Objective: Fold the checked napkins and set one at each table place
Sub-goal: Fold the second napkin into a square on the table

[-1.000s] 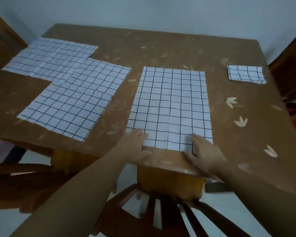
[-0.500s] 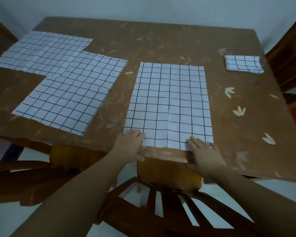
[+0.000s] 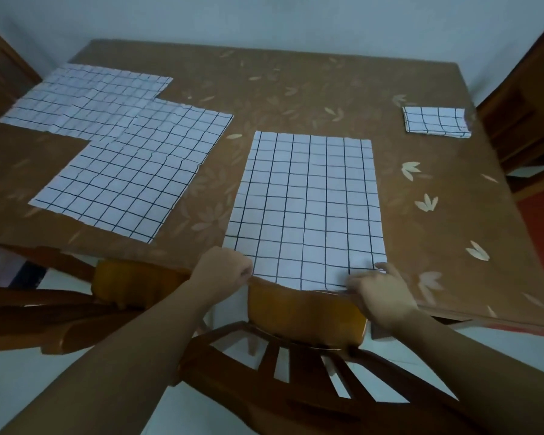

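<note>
Leaf-patterned table [image 3: 299, 80]: far open napkin [image 3: 85, 98] and near open napkin [image 3: 132, 174] overlapping at left; centre napkin [image 3: 308, 208]; folded napkin [image 3: 435, 122], upper right.

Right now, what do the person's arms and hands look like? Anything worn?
The left arm and right arm are bare, no sleeves in view. The left hand and right hand have no gloves; I see no watch, bracelet or ring, though the light is dim.

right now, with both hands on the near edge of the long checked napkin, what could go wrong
1. The left hand and right hand pinch the long white black-checked cloth napkin right at the edge of the brown leaf-patterned table; if a grip slips, it may slide toward the wooden chair.
2. Uneven lifting could skew the fold, leaving edges misaligned.
</note>
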`<state>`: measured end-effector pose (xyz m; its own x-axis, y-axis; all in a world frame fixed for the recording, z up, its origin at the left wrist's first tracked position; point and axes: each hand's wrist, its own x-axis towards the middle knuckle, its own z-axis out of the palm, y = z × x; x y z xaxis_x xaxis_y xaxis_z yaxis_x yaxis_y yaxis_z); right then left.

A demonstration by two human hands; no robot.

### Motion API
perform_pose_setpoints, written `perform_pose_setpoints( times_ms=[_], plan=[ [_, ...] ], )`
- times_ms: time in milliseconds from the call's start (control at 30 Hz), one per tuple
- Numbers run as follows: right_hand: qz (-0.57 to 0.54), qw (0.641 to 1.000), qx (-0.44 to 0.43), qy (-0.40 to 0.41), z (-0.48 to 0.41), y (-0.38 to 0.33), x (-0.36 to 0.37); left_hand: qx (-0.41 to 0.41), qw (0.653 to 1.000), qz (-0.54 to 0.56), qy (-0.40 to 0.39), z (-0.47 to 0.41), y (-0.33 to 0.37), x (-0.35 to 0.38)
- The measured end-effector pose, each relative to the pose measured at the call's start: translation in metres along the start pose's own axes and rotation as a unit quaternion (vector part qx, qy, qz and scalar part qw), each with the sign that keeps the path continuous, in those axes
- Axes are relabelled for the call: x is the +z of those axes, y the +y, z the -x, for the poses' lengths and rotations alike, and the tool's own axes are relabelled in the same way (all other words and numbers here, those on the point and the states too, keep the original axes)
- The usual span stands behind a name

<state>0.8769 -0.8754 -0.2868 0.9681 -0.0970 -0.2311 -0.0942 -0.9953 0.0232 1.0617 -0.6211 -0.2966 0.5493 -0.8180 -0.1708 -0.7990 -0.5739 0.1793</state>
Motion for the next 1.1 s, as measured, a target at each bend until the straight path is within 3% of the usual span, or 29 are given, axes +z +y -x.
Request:
perform_pose_setpoints(
  times_ms=[67,167,333,467,633,800,967,1100],
  plan=[
    [-0.023,1.000,0.010,-0.009,0.004,0.002,-0.010,-0.024,0.998,0.047,0.030,0.004,0.004,-0.012],
    [-0.126,0.989,0.039,0.060,0.008,0.014,-0.032,-0.060,0.991,0.107,0.063,0.003,0.009,-0.040],
    [-0.148,0.979,0.090,0.111,0.009,0.029,-0.084,-0.091,0.970,0.185,0.127,0.000,0.028,-0.096],
    [-0.166,0.972,0.104,0.127,0.011,0.030,-0.119,-0.093,0.961,0.203,0.164,-0.001,0.047,-0.131],
    [-0.070,0.990,0.040,0.115,0.009,-0.009,-0.139,-0.077,0.951,0.208,0.215,0.004,0.073,-0.152],
    [-0.122,0.971,0.106,0.174,0.007,-0.017,-0.156,-0.042,0.951,0.196,0.237,0.019,0.084,-0.160],
    [-0.133,0.950,0.117,0.255,0.017,-0.002,-0.179,-0.067,0.958,0.174,0.217,0.031,0.081,-0.156],
    [-0.206,0.927,0.137,0.283,0.024,0.009,-0.195,-0.104,0.945,0.189,0.244,0.030,0.083,-0.157]
  ],
)
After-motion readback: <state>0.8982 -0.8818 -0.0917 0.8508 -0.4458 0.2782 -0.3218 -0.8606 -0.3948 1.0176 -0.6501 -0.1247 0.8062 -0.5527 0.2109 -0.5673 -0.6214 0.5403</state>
